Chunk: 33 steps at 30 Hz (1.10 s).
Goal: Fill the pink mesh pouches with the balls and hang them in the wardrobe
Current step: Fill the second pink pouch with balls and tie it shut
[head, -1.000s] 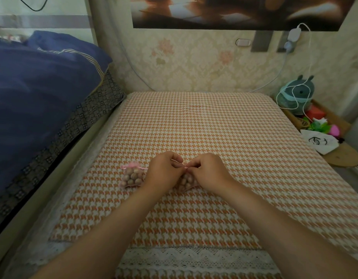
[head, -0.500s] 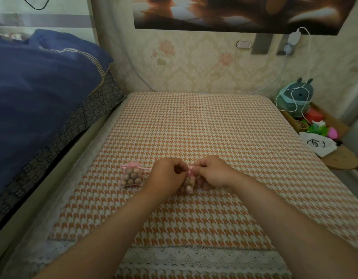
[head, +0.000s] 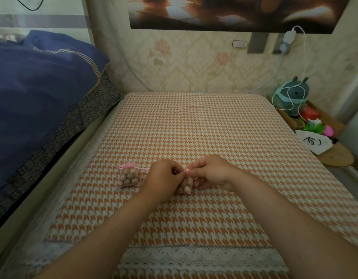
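Observation:
A pink mesh pouch (head: 187, 183) full of tan wooden balls hangs between my hands, just above the houndstooth cover (head: 194, 127). My left hand (head: 164, 178) pinches its pink drawstring on the left side of the neck. My right hand (head: 212, 172) pinches the string on the right side, close to a small knot. A second pink pouch (head: 129, 177), filled with balls and tied at the top, lies flat on the cover just left of my left hand.
A blue quilt (head: 39, 93) on a patterned pillow rises along the left. On the right a low wooden shelf (head: 335, 156) carries a teal plush, a white cable, toys and a white cloth bag (head: 313, 140). White lace trims the cover's near edge.
Both hands shifted slightly to the right with the pouch. More of the pouch's balls show below my fingers now, and the knot at its neck is visible.

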Tool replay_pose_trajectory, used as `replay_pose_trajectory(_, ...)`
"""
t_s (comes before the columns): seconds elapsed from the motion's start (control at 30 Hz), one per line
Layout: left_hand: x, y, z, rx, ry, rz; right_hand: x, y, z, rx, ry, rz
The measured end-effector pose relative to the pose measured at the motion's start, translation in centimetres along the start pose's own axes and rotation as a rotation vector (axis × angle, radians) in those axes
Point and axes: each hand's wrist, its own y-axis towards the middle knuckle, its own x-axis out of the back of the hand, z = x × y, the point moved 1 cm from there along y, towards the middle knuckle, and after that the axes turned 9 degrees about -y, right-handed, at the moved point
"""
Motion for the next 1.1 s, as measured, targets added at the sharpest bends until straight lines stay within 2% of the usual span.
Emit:
replay_pose_trajectory(0.27,1.1,-0.4,0.4,0.012,0.133,0.085,0.4,-1.0,-0.1,-0.033,-0.210,-0.016)
replay_pose_trajectory(0.43,1.4,-0.2,0.3,0.089,0.072,0.083,0.9,-0.9,-0.4,-0.100,-0.203,-0.068)
replay_pose_trajectory(0.57,1.5,0.0,0.4,0.123,-0.056,0.076,1.2,-1.1,0.0,-0.063,-0.144,-0.121)
replay_pose_trajectory(0.7,1.4,-0.1,0.2,0.123,-0.109,0.074,1.0,-1.3,-0.1,-0.094,-0.160,-0.051)
replay_pose_trajectory(0.87,1.6,-0.1,0.7,0.148,0.027,0.080,1.1,-0.9,-0.5,-0.135,-0.168,-0.043)
replay_pose_trajectory(1.0,1.8,0.0,0.9,0.204,-0.059,0.068,1.1,-0.8,-0.6,-0.143,-0.165,-0.018)
replay_pose_trajectory(1.1,1.8,0.0,0.9,0.162,-0.038,0.105,0.9,-1.1,-0.6,-0.151,-0.178,0.013)
